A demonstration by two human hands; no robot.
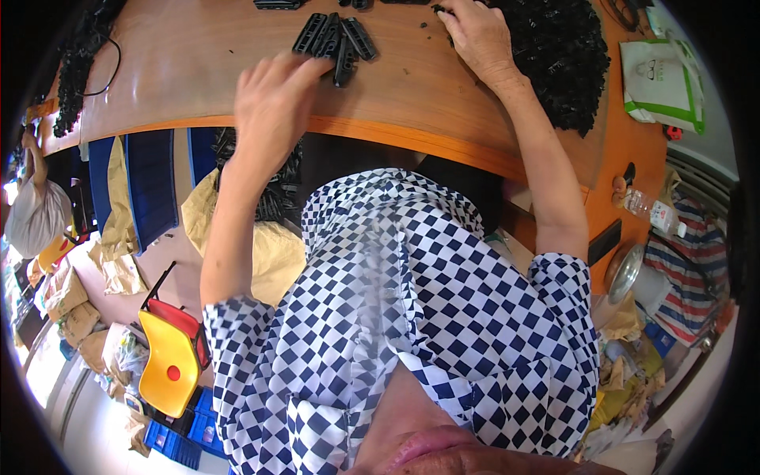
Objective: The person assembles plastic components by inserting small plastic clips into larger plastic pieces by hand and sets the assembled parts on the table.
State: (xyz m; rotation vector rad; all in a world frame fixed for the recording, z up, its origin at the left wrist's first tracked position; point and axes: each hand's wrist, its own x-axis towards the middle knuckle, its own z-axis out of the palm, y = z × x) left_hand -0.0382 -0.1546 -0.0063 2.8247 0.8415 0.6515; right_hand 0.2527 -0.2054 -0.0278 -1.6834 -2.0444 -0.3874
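My left hand (277, 99) is over the near part of the table, smeared by motion. Its thumb side is beside a small group of long, slotted black plastic parts (358, 38); whether it holds anything is hidden. Farther right, my right hand (479, 39) has its fingers bent and drawn together at the top edge of the view. A tiny black piece (437, 8) shows at those fingertips. Right against that hand lies a wide heap of small black plastic pieces (554, 63).
The wooden table (174, 87) has another black heap (75, 71) at its left end. A white-and-green bag (661, 83) and a clear plastic bottle (653, 210) are at the right. A yellow chair (168, 360) stands at the lower left. A person's arm (36, 162) shows at far left.
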